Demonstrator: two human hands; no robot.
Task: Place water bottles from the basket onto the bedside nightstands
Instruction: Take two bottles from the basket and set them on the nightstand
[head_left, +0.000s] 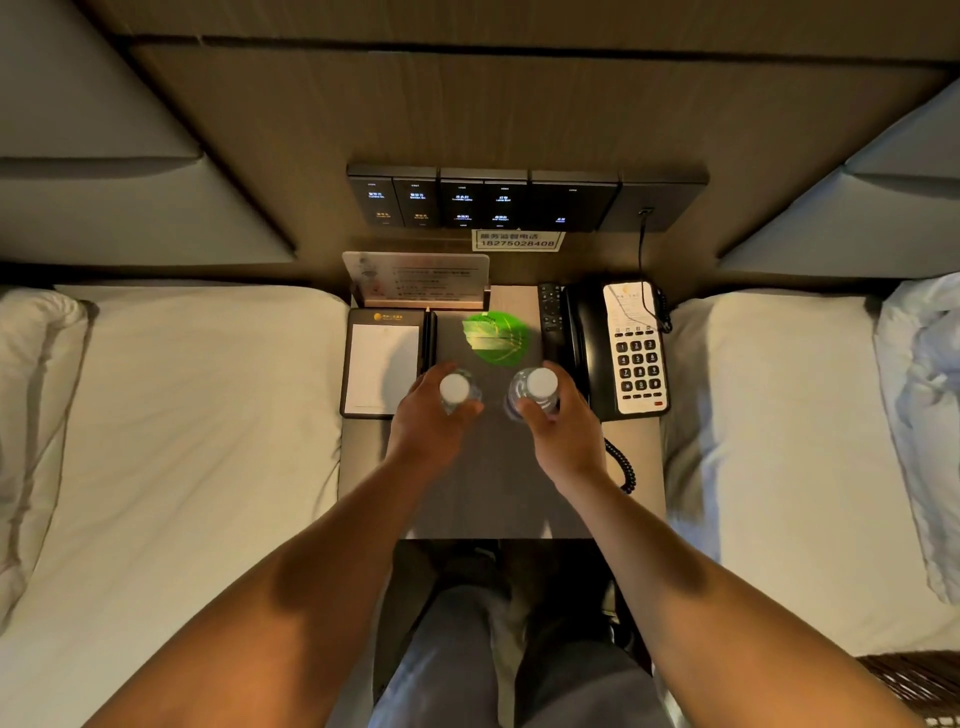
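Left hand (426, 421) grip wrapped round left bottle (457, 391), right hand (563, 423) grip round right bottle (535, 392); both upright over surface (498, 488). Likely light, thin-walled, slick; hold mid-body, not cap.

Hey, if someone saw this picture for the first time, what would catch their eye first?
Probably the two hands in the middle, the left hand and right hand each wrapped around a clear water bottle over the dark nightstand between two white beds. Next, the bright green leaf-shaped card just beyond the bottles, and the black and white telephone on the nightstand's right side.
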